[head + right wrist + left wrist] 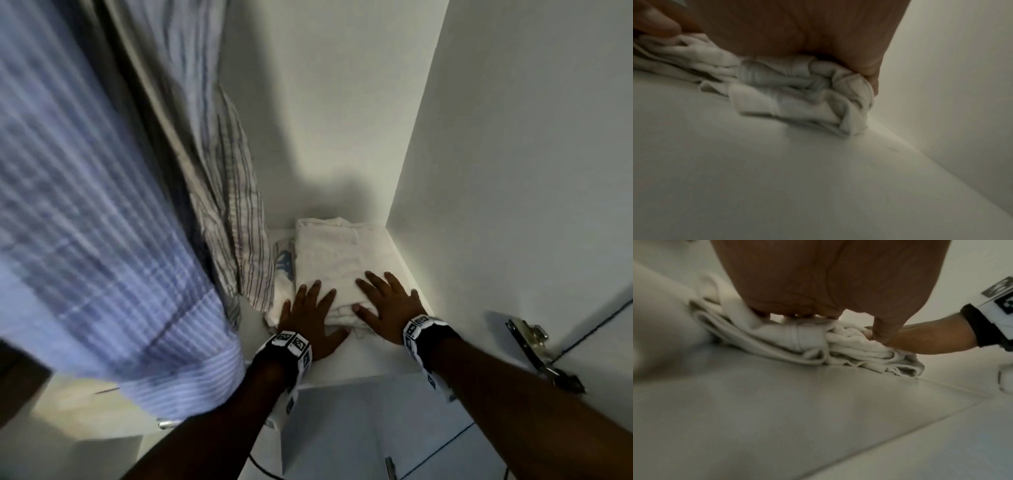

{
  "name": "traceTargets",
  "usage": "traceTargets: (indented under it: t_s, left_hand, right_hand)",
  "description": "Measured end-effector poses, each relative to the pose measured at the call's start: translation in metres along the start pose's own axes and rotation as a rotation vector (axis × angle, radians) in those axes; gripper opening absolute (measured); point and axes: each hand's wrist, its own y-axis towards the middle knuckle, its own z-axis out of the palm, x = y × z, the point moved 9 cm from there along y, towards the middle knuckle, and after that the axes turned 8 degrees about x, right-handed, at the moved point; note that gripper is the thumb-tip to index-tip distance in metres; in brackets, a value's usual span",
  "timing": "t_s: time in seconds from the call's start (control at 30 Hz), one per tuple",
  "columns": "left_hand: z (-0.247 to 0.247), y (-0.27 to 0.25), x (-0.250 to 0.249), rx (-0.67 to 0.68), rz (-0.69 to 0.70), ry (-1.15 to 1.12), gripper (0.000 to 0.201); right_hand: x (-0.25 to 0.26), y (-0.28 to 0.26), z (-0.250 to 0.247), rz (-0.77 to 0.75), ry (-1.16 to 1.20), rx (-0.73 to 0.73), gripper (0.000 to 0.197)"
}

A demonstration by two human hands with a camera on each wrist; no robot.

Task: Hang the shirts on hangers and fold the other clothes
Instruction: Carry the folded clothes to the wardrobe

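Observation:
A folded white garment (334,255) lies on a white wardrobe shelf (363,356), on top of another white folded piece with a blue print (284,265). My left hand (310,310) lies flat on the stack's near left corner with fingers spread. My right hand (387,299) lies flat on the near right part, fingers straight. In the left wrist view the palm (818,280) presses down on the stack's layered edge (807,344). The right wrist view shows the palm (797,27) on the bunched folds (797,91). Blue striped shirts (85,205) hang at the left.
The wardrobe's right side wall (513,171) stands close to the stack, and the back wall (325,102) is behind it. A thin-striped shirt (236,205) hangs down beside the stack's left edge. A door hinge (534,349) sticks out at the right.

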Motion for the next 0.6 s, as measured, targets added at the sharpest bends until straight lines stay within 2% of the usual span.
traceTargets:
  t_s: [0.07,0.13,0.27,0.43,0.6]
  left_hand:
    - [-0.006,-0.017,0.003,0.023,-0.021,0.017,0.096]
    - [-0.015,-0.044,0.006,-0.019,-0.033,0.015,0.091]
    - [-0.031,-0.111,0.008,-0.07,0.017,-0.016,0.092]
    - [-0.045,-0.203,0.005,-0.111,0.077,0.032,0.082]
    - [-0.054,-0.3,0.008,-0.182,0.112,0.118,0.075]
  right_hand:
    - [0.005,-0.009,-0.004,0.049,0.012,0.044,0.072]
    - [0.015,-0.028,-0.009,0.082,-0.007,0.029,0.07]
    - [0.057,-0.092,-0.012,0.056,-0.116,-0.132,0.088]
    - [0.11,-0.188,0.003,0.044,-0.062,-0.277,0.07]
    - [0.164,-0.291,0.006,0.043,-0.022,-0.395,0.07]
